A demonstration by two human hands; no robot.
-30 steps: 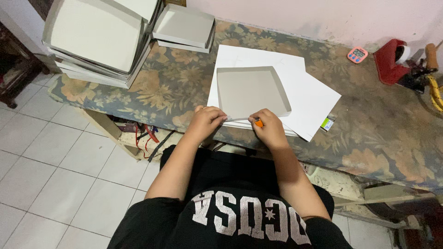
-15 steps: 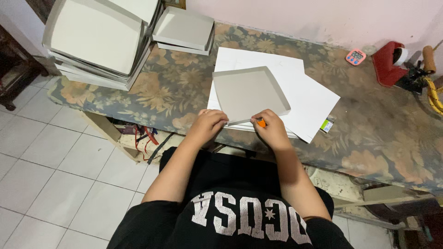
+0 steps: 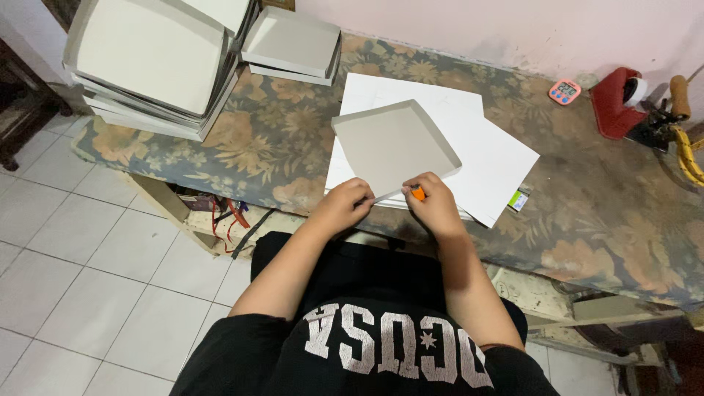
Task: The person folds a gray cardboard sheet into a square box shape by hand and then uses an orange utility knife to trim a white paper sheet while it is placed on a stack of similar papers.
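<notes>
Tray (image 3: 394, 145) lies tilted on white sheets (image 3: 490, 150), table (image 3: 623, 198) centre. Left hand (image 3: 342, 206), grip pinched on tray's 6 o'clock corner, steadies it; right hand (image 3: 434, 203), clamped on orange tool (image 3: 417, 193), works that edge.

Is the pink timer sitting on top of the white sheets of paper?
No, the small pink timer rests on the floral tablecloth near the wall, apart from the white sheets.

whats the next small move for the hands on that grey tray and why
Probably press the near corner flat: the left hand and right hand both pinch the grey cardboard tray there, the right also gripping an orange tool, and the tray sits turned on the white sheets.
</notes>
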